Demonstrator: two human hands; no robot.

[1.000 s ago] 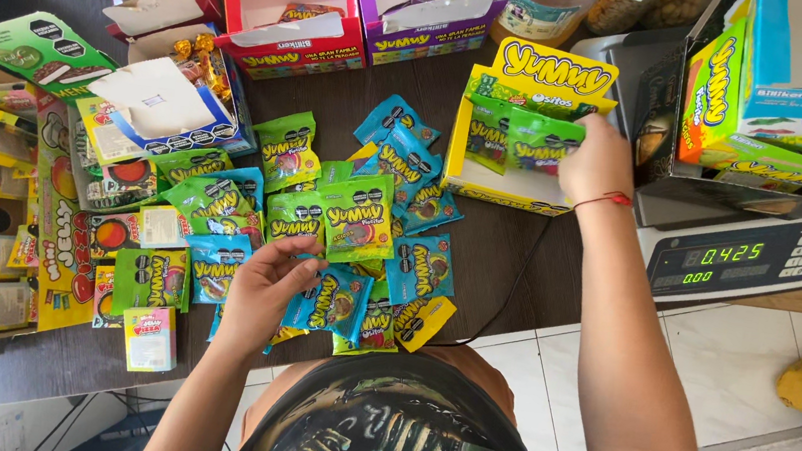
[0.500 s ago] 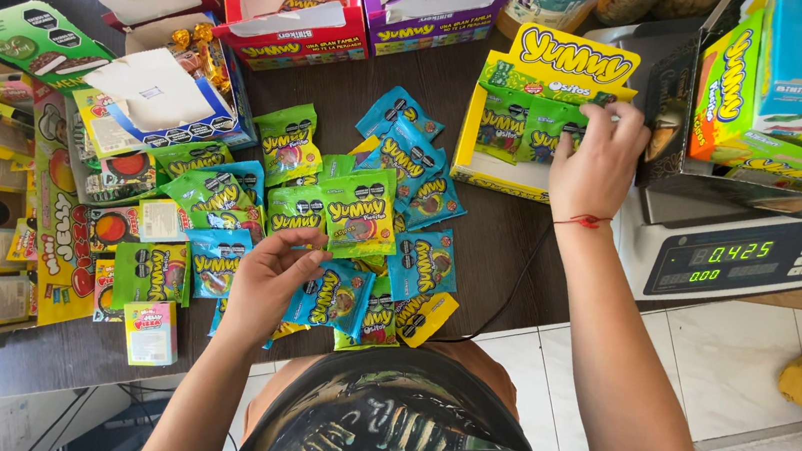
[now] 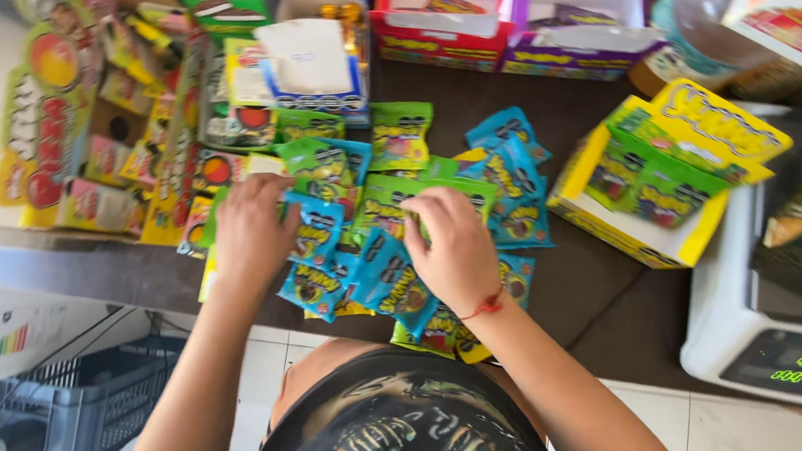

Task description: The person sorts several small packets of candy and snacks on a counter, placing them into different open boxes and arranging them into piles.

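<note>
Fingers of the right hand (image 3: 458, 252), which has come back from the yellow display box (image 3: 662, 190) it reached into a moment ago, now curl down onto a green candy pouch (image 3: 393, 205) in the pile of blue and green pouches (image 3: 398, 255) mid-table, the grip narrow but whether pinched I cannot tell. The left hand (image 3: 255, 229) lies flat and loose on the pile's left edge, holding nothing. Cartons crowd left and rear, a white scale (image 3: 772, 328) stands right; bare dark table (image 3: 604, 299) lies between pile and scale.

Single head-worn view, steeply downward and close over the dark counter (image 3: 604, 299), edges perhaps distorted.
</note>
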